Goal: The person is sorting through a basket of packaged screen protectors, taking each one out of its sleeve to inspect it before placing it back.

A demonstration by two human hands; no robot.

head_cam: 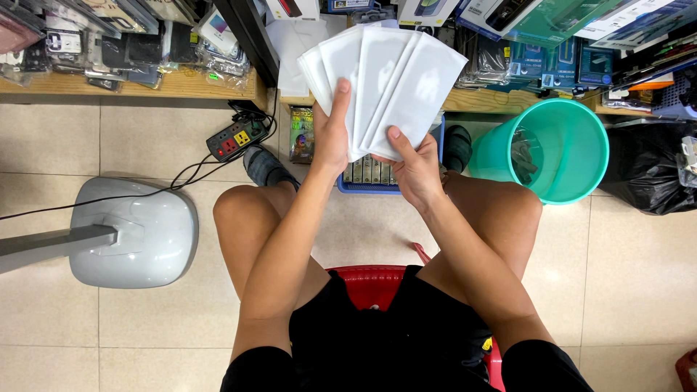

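White flat packets, fanned like cards, sit pinched between both hands: the left hand closes on the fan's left edge with its thumb on top, while the right hand grips the lower right corner. The fan hangs above a blue crate on the tiled floor, between the person's knees. A teal bin stands just to the right, and a power strip lies to the left. Held only at their lower ends, the slick packets could slide apart and drop, perhaps into the bin.
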